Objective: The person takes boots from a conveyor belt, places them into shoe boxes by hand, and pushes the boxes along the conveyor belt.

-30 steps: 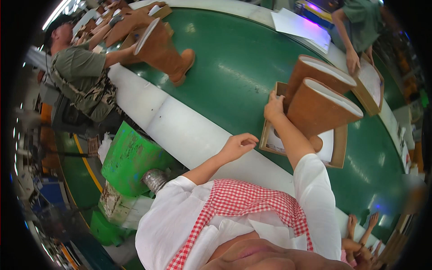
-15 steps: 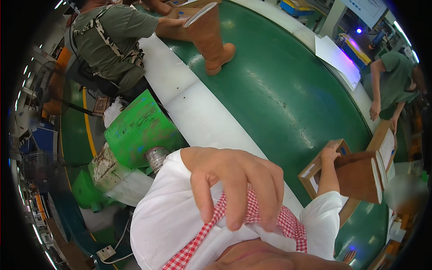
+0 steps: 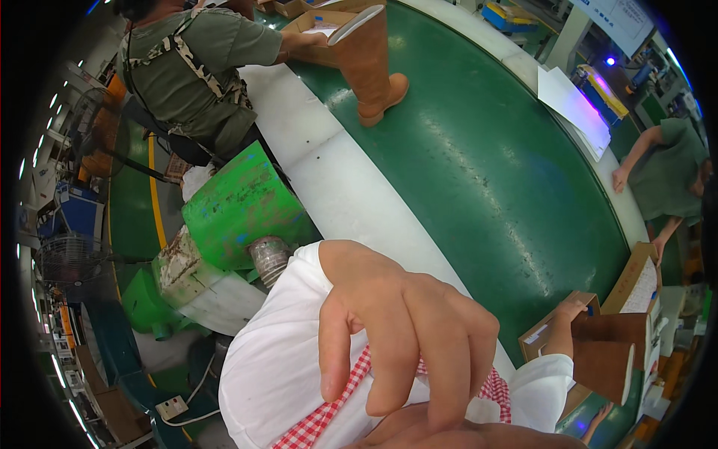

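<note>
My left hand is close in front of me at the lower middle, its fingers bent downward and spread, with nothing visible in them. Red and white checked cloth shows behind those fingers. Farther right, my right hand grips the edge of an open cardboard box on the green belt. A brown boot lies beside that box near my right forearm, its shaft opening facing right. Another brown boot shaft is just behind it. Much of the box is hidden by my arm and the boots.
A person at the upper left holds a tan boot above the green belt. A green machine housing stands at my left. Another person at the right reaches toward a long cardboard box. Someone's hand shows below.
The whole view has shifted. My right hand, the box and the boots appear lower at the right. My left hand has come closer, its fingers still bent down.
</note>
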`<state>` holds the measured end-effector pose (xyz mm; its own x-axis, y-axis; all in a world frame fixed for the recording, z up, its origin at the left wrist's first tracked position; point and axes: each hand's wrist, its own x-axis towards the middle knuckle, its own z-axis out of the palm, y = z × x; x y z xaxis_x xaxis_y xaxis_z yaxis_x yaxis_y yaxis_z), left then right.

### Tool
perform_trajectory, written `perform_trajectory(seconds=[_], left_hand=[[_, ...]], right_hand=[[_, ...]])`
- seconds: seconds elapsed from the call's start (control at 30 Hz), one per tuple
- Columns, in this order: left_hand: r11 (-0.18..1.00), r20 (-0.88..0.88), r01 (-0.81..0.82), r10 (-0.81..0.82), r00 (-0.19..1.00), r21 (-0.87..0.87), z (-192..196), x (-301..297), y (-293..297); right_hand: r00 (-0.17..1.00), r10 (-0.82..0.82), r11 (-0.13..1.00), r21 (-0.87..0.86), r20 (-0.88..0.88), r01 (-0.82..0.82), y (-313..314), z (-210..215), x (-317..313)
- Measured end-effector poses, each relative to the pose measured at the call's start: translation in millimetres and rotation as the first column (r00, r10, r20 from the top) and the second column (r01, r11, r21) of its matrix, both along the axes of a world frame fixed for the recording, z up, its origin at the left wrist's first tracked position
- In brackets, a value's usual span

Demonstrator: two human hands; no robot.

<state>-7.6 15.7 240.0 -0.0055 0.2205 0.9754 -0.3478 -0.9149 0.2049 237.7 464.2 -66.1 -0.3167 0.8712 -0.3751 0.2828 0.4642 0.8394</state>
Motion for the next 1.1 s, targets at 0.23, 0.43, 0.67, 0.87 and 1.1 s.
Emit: perform_trajectory(seconds=[0.23, 0.43, 0.67, 0.87, 1.1], left_hand=[[0.998, -0.001, 0.002, -0.002, 1.000, 0.069, -1.4, 1.8, 9.6], [0.997, -0.022, 0.010, -0.009, 1.000, 0.081, -5.7, -6.9, 17.1], [0.999, 0.014, 0.000, 0.000, 1.000, 0.037, -14.1, -31.7, 19.3], [0.997, 0.010, 0.035, -0.035, 0.999, 0.068, -33.8, -45.7, 30.9], [0.995, 0.024, 0.068, -0.069, 0.997, 0.068, -38.2, -44.3, 43.7]], right_hand=[[0.647, 0.235, 0.890, -0.107, -0.726, -0.443, -117.6, -10.5, -71.4], [0.033, 0.004, 0.618, -0.023, -0.999, -0.786, -242.1, -39.3, -122.0], [0.057, -0.045, 0.464, -0.071, -0.997, -0.883, -287.9, -72.4, -126.6], [0.110, -0.068, 0.462, -0.129, -0.992, -0.877, -285.8, -80.7, -137.4], [0.039, -0.095, 0.492, -0.081, -0.995, -0.867, -284.9, -64.1, -138.1]])
